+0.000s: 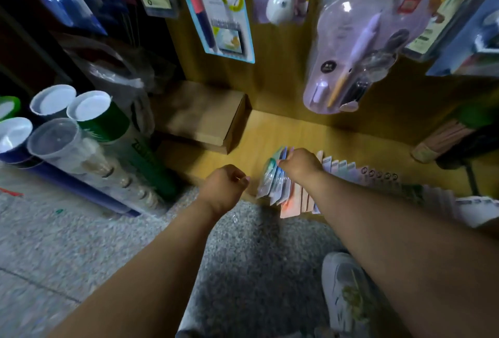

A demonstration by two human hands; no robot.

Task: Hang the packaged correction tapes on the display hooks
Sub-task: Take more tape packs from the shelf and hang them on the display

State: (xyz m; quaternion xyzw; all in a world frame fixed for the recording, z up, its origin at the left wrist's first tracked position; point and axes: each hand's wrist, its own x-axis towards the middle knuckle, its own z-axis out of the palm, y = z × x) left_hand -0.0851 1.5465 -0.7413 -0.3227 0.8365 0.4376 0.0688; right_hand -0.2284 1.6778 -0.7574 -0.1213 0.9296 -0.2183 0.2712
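I crouch at the low shelf (270,132): my right hand (299,166) pinches several packs (272,181) from the fanned row, ready to hang; my left hand (224,189) waits beside, fingers curled, empty.

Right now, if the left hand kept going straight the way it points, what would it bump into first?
Probably the cardboard box on the wooden ledge. The left hand, curled and empty, aims that way, though depth is unclear.

Print on hanging packages (216,5) too blurred to read.
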